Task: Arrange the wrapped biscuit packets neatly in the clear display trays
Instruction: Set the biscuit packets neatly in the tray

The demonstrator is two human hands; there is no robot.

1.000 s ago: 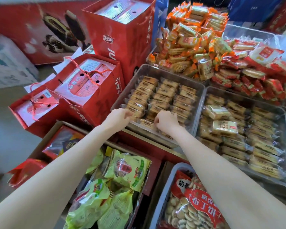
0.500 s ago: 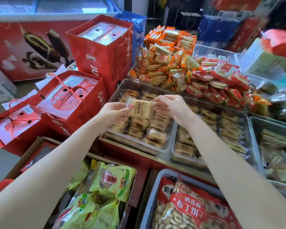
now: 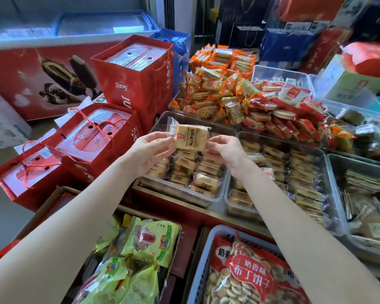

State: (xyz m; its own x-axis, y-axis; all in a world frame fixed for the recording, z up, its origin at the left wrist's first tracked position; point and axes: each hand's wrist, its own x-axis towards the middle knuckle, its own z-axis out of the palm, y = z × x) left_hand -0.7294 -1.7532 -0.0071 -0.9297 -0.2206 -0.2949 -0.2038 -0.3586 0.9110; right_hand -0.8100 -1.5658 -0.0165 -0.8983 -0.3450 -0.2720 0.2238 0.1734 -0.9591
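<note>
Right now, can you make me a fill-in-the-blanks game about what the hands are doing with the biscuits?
1. Both hands, the left hand and the right hand, hold up one wrapped ____.
2. The biscuit packet is held above a clear ____ of similar packets.
3. The tall gift box behind the left hand is coloured ____.
4. The snack bags under the left arm are mostly ____.

Missing words: biscuit packet; tray; red; green

Metal counter (image 3: 217, 208): two clear trays (image 3: 180, 195) (image 3: 329, 218) of biscuit packets, side by side.
</note>
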